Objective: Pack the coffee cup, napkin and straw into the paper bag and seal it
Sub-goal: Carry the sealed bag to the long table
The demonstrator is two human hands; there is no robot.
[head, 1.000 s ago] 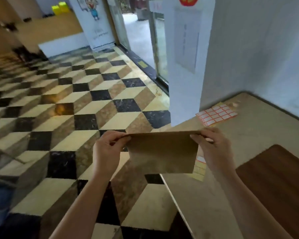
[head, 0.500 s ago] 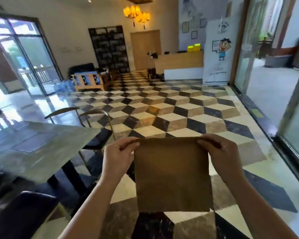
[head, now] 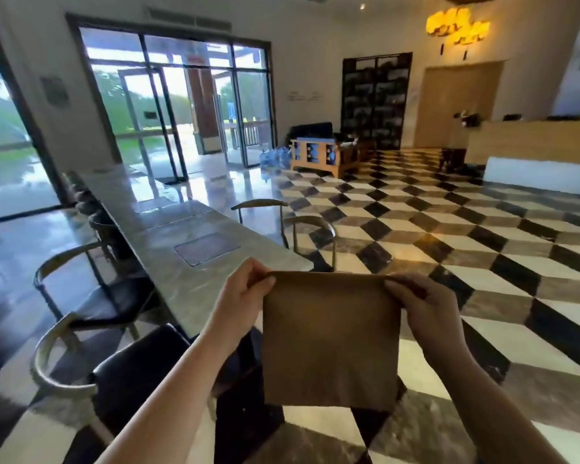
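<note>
Swung leftward since a moment ago, the flat paper bag [head: 330,339] hangs over the floor, its top corners pinched by left hand [head: 240,296] and right hand [head: 422,306], and tugging unevenly could tear it

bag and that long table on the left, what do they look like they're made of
The bag looks like brown kraft paper: matte, flat, hanging limp from a pinch grip of the left hand and right hand at its top corners. The long table looks like polished stone, perhaps marble: grey, veined and glossy with window reflections, though a laminate imitation cannot be ruled out.
</note>
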